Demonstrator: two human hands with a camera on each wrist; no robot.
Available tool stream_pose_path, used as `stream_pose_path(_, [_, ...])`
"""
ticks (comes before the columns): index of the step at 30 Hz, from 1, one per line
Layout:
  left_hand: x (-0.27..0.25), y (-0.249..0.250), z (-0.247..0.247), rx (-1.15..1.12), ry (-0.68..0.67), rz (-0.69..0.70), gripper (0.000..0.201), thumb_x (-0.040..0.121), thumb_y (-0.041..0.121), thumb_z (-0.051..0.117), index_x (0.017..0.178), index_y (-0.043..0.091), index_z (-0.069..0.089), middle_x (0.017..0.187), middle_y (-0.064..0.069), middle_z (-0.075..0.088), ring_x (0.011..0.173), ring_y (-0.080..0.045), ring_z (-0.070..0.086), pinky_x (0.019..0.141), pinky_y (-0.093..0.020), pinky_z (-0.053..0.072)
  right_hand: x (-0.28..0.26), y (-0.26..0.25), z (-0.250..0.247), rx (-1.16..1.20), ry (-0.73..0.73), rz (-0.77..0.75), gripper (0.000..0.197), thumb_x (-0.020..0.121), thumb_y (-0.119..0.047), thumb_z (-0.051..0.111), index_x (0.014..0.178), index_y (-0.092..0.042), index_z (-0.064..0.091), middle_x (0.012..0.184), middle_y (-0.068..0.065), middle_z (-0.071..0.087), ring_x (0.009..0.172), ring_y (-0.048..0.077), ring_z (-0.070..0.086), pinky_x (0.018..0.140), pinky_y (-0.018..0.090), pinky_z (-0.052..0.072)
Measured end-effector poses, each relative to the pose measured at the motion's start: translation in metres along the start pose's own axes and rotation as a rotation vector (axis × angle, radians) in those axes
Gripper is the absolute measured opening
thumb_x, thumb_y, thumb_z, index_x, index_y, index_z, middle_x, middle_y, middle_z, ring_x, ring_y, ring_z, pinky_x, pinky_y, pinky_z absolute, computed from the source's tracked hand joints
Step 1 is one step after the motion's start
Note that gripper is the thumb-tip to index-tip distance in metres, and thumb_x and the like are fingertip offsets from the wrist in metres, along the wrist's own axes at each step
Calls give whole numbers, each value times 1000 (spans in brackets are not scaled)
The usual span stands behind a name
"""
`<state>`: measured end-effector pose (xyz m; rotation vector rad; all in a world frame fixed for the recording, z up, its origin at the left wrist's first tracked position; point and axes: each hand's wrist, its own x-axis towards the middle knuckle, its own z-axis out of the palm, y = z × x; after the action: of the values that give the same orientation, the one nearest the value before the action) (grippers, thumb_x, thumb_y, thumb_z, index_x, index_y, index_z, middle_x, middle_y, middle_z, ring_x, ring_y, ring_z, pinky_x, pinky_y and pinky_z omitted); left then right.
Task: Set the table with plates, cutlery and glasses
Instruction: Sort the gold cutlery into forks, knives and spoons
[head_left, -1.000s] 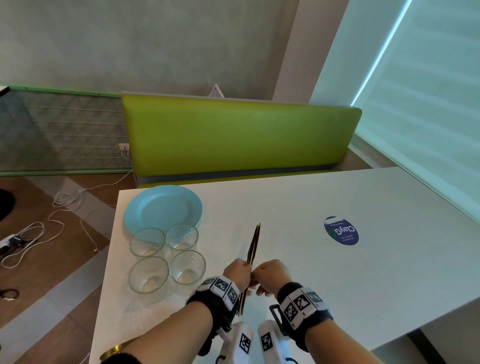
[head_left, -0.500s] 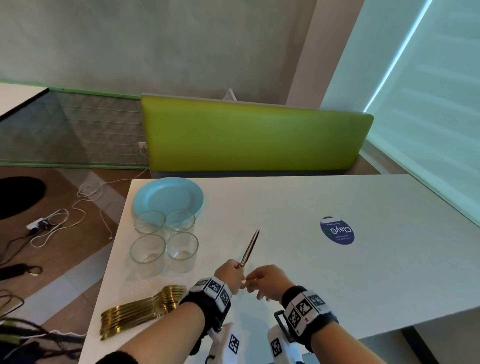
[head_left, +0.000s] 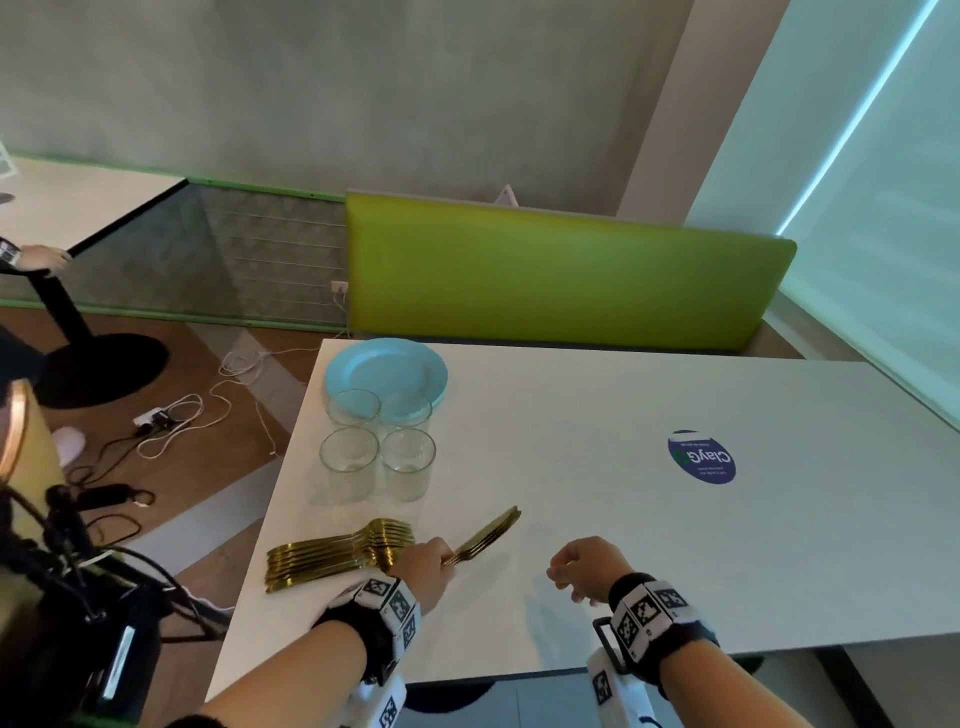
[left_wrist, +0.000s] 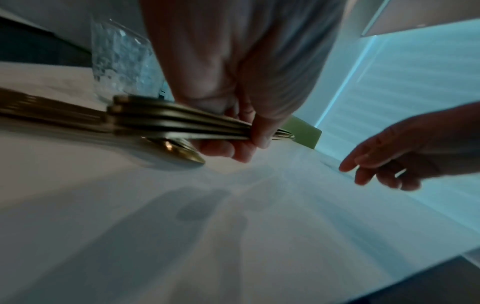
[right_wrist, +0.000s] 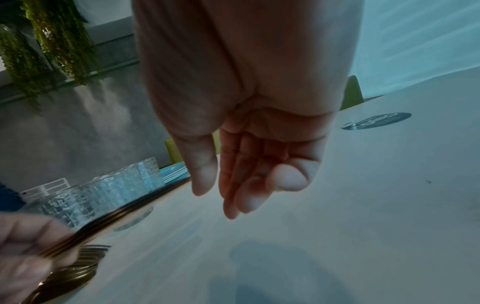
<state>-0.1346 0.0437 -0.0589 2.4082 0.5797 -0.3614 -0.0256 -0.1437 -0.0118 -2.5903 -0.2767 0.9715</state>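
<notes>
green padded bench back parked along the table's far edge | round blue ClayGo sticker stuck on the tabletop, text seen upside down | white and black cables tangled over the wood floor | second table on a black pedestal base seen far left | hanging greenery caught by the right wrist view

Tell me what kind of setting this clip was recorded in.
Probably a café or canteen-style dining area, not a home: a long white table bearing a round branded sticker, a green upholstered bench along the wall, and a second pedestal table nearby.
</notes>
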Motion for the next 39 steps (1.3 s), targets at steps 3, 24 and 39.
stream_pose_path(3, [-12, -24, 1, 37, -40, 37, 30, 98, 22, 43, 121, 9, 56, 108, -5, 58, 106, -20, 58, 86, -26, 43, -8, -4, 5, 7, 29, 19, 16, 89, -22, 58, 74, -22, 57, 72, -8, 61, 55, 4, 54, 44, 15, 41])
stream_pose_path(24, [-39, -135, -20, 417, 64, 131, 34, 100, 12, 30, 127, 11, 50, 127, -8, 49, 123, -24, 41, 95, -32, 40, -61, -45, 78, -85, 194, 20, 16, 87, -23, 62, 102, -17, 67, 116, 6, 67, 85, 12, 52, 93, 26, 50])
stream_pose_path(39, [-30, -128, -23, 285, 99, 348, 61, 94, -3, 33, 142, 35, 38, 114, -6, 55, 111, -20, 52, 95, -29, 44, -50, -54, 95, -30, 176, 47, 7, 86, -22, 65, 88, -21, 59, 94, -1, 58, 83, 13, 54, 86, 23, 50])
